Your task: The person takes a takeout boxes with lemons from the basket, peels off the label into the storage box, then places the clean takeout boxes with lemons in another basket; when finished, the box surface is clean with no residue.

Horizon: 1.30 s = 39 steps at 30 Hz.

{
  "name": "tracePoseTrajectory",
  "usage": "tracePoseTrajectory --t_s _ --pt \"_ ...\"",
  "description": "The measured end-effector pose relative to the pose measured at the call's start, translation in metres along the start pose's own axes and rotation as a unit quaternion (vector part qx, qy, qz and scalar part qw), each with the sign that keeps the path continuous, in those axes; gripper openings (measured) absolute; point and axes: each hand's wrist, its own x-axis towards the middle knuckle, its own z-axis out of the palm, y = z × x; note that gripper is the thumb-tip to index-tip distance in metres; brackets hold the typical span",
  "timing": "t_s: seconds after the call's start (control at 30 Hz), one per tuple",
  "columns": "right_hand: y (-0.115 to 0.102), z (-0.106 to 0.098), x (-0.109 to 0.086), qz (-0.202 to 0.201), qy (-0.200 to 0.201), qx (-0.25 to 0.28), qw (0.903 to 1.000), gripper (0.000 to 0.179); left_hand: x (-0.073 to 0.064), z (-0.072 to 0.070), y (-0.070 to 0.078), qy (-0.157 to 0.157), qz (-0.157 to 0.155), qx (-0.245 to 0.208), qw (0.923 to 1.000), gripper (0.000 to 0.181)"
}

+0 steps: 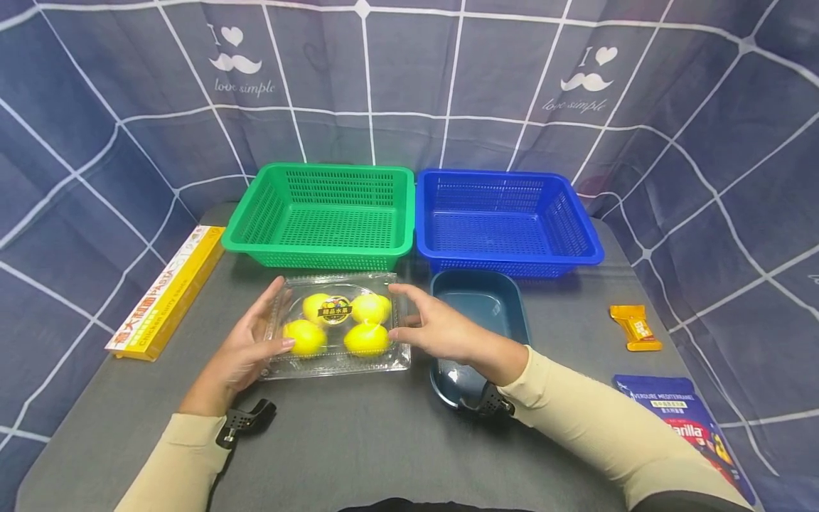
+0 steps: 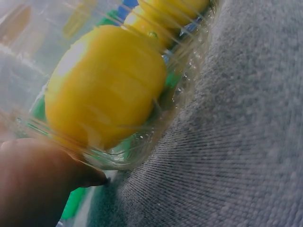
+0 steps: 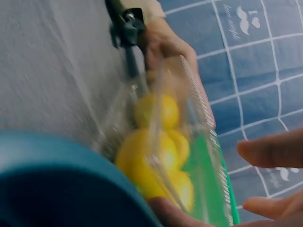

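A clear plastic clamshell box [image 1: 335,366] of yellow lemons [image 1: 367,339] is in front of me, a round fruit label [image 1: 335,311] on its lid. My left hand [image 1: 239,348] grips its left side, thumb over the lid by a lemon; the fingers are partly hidden. At the right side is my right hand [image 1: 441,327], its fingers spread and its thumb by the box edge. The right wrist view shows those fingertips [image 3: 258,152] apart from the lid. Lemons [image 2: 106,87] show through the clear wall in the left wrist view.
Green [image 1: 320,259] and blue [image 1: 505,263] baskets stand side by side at the back. A dark teal tub [image 1: 483,306] lies under my right forearm. A yellow pasta box [image 1: 169,295] lies left; an orange packet [image 1: 635,328] and a blue Barilla bag [image 1: 684,419] lie right.
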Motion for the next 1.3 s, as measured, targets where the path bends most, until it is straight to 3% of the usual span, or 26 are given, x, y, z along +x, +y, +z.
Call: tracePoseTrajectory --t_s 0.13,0.27,0.47,0.63,0.77,0.9,1.3 --pt "-0.002 -0.01 0.002 -0.037 0.003 -0.09 0.9953 0.077 0.0 -0.001 -0.001 -0.005 0.001 -0.003 1.0 0.105" --pt "-0.003 -0.016 0.006 -0.09 0.042 -0.178 0.979 0.074 0.0 -0.001 -0.001 -0.005 0.0 0.0 1.0 0.105" --pt "-0.012 -0.021 0.011 -0.115 0.1 -0.206 0.9665 0.064 0.0 0.0 -0.001 -0.002 -0.004 0.0 1.0 0.105" --pt "-0.022 -0.018 0.019 -0.149 0.116 -0.215 0.9582 0.051 0.0 -0.001 -0.002 0.0 -0.002 -0.001 1.0 0.105" --pt "-0.034 -0.013 0.027 -0.163 0.103 -0.238 0.9518 0.039 -0.001 -0.002 -0.002 0.0 -0.001 0.0 1.0 0.105" --pt "-0.042 -0.007 0.037 -0.158 0.067 -0.246 0.9539 0.029 -0.001 -0.002 -0.002 0.002 -0.004 0.0 1.0 0.105" --pt "-0.053 0.011 0.071 -0.141 -0.014 -0.321 0.9364 0.022 -0.001 -0.001 -0.002 -0.003 0.002 -0.006 1.0 0.105"
